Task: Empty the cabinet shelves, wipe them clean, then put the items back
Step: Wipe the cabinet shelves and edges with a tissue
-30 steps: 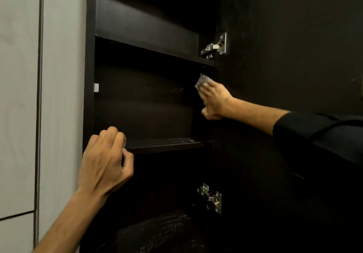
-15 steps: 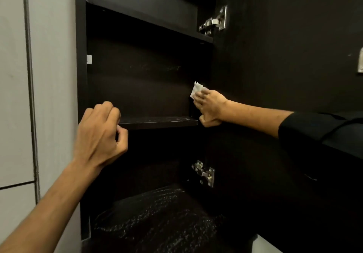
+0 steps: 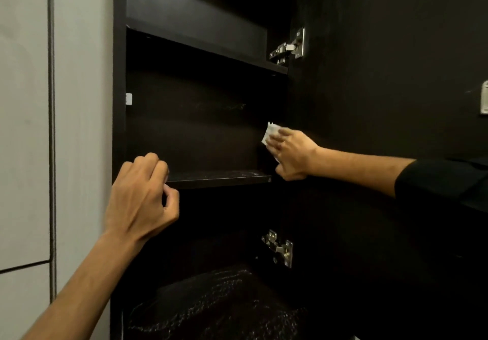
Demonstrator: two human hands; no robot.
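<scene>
The dark cabinet stands open, and its middle shelf (image 3: 219,177) and upper shelf (image 3: 211,52) are bare. My right hand (image 3: 293,152) reaches in from the right and presses a small white cloth (image 3: 270,131) against the cabinet's right inner wall, just above the middle shelf. Its fingers lie fairly flat over the cloth, whose top corner sticks out beyond the fingertips. My left hand (image 3: 140,197) hovers in front of the left end of the middle shelf. Its fingers are curled, the thumb meets the forefinger, and it holds nothing.
The open dark door (image 3: 383,75) fills the right side on two metal hinges (image 3: 289,46) (image 3: 280,247), with a pale catch (image 3: 484,98) near its edge. A glossy dark surface (image 3: 211,308) lies at the bottom. Pale panels (image 3: 26,128) flank the cabinet on the left.
My right hand has slid the cloth down the right inner wall, from just under the upper shelf to near the middle shelf. My left hand has stayed by the shelf's left end.
</scene>
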